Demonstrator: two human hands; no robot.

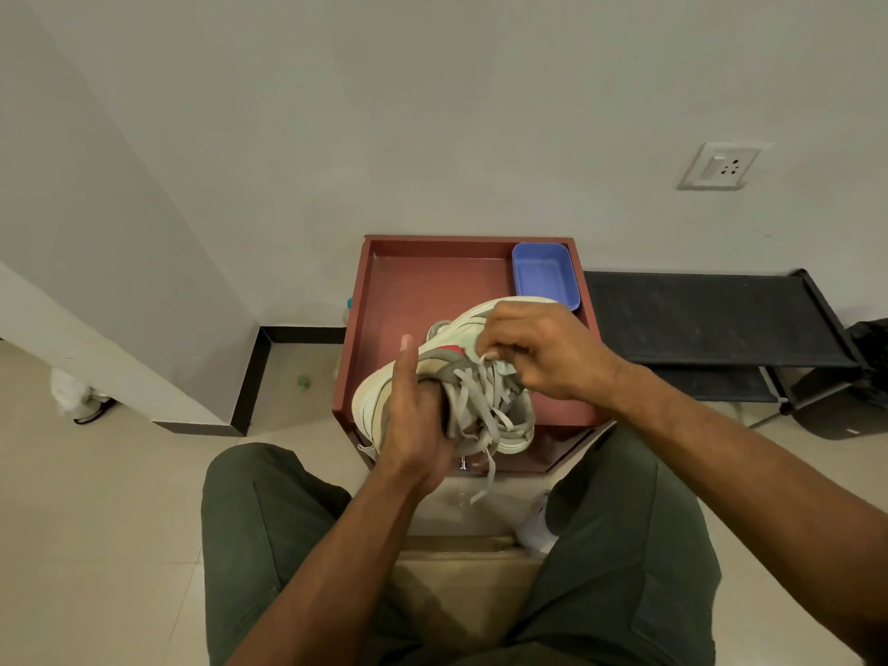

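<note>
Shoe [435, 365] is up in the air, just above the red worktop [423, 290], in the head view. Left grip [415, 425] wraps its side, thumb pointing up. Right grip [543, 348] pinches the lace [480, 406] by the top eyelets. Looks like lace work, though whether loosening or threading is hard to call. The next move wants a steady pull on that lace, with the shoe braced against twisting.

No legible text, brand, number or sign in view. Sneaker [371, 401] and laces [475, 407] bear no readable mark; wall socket [719, 166] plate too small to read.
</note>
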